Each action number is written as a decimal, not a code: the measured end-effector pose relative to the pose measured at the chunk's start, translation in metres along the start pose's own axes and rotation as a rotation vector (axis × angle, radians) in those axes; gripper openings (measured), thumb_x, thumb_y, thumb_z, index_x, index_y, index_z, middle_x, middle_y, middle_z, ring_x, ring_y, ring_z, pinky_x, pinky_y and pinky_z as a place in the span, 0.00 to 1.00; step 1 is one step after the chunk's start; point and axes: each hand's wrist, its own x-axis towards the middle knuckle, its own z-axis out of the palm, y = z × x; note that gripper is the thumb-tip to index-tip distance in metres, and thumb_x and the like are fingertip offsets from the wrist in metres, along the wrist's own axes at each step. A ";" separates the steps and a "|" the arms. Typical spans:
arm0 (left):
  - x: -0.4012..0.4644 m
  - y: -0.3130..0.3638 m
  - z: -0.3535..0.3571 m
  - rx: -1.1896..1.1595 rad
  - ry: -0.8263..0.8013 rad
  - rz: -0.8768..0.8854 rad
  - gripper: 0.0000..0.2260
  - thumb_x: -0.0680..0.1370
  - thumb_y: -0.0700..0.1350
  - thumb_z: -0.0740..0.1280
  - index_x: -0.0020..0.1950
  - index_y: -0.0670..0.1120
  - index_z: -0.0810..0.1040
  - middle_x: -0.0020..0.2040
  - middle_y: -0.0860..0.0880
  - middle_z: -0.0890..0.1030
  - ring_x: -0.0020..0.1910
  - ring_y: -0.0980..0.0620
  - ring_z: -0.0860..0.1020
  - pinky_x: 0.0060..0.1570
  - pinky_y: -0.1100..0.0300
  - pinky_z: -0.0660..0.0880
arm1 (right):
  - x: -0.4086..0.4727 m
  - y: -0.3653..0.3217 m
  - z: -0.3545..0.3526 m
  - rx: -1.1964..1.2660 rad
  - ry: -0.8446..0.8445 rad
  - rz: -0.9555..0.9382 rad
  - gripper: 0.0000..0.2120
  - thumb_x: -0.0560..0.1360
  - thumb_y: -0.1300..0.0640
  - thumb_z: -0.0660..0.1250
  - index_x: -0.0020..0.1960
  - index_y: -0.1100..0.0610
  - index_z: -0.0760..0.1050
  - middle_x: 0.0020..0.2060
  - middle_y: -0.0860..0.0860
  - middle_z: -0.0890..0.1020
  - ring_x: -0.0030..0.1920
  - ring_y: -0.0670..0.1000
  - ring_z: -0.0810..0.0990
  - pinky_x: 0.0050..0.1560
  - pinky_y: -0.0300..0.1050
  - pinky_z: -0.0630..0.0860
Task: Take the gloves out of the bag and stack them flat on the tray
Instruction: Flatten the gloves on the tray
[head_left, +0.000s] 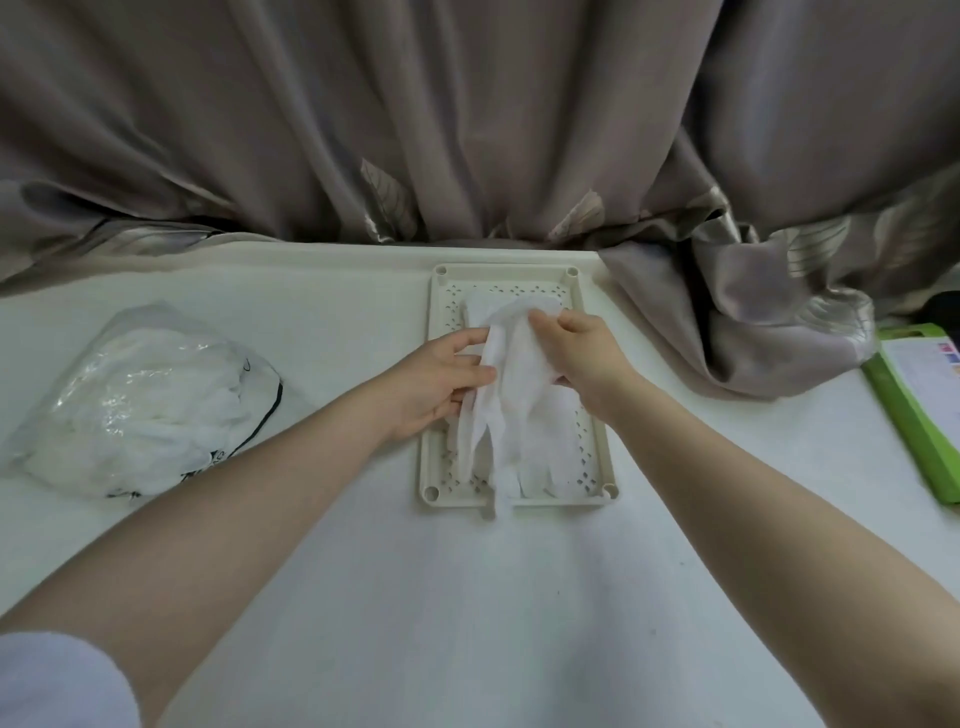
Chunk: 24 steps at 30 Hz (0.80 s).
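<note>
While both hands (441, 382) (584, 348) pinch it, glove (511, 395) overhangs tray (605, 457) edge.

Soft, even light, faint shadows, slight blur, wide-angle bending at edges.

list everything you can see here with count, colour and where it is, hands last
tray: one, cream, perforated, centre of the table
gloves: white, count unclear, on the tray, one held above it, a tip hanging over the tray's near edge
bag: one, clear plastic, white gloves inside, on the table at left
table: one, white
curtain: grey-brown, behind the table, draped onto its right part
green item: one, with papers on it, right edge
left hand: one, pinches the held glove's left edge
right hand: one, grips the glove's upper part
</note>
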 end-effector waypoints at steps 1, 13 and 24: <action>0.005 -0.002 -0.002 0.064 0.050 0.029 0.19 0.78 0.34 0.63 0.67 0.50 0.69 0.50 0.46 0.81 0.43 0.51 0.81 0.41 0.62 0.79 | 0.007 0.002 0.001 -0.003 0.010 0.011 0.13 0.80 0.53 0.60 0.40 0.57 0.76 0.34 0.50 0.78 0.35 0.49 0.77 0.34 0.39 0.76; 0.051 -0.018 -0.013 0.680 0.263 0.145 0.11 0.80 0.44 0.61 0.60 0.46 0.77 0.61 0.51 0.77 0.60 0.55 0.74 0.56 0.67 0.67 | 0.057 0.020 0.005 -0.114 0.010 0.125 0.13 0.83 0.50 0.51 0.58 0.55 0.70 0.38 0.51 0.74 0.36 0.50 0.74 0.31 0.42 0.75; 0.045 -0.019 -0.003 -0.003 0.222 -0.092 0.26 0.76 0.36 0.68 0.72 0.43 0.65 0.66 0.45 0.74 0.53 0.52 0.79 0.53 0.60 0.76 | 0.021 0.048 -0.004 0.135 -0.153 0.217 0.40 0.72 0.63 0.72 0.75 0.54 0.51 0.39 0.53 0.76 0.41 0.53 0.79 0.43 0.46 0.79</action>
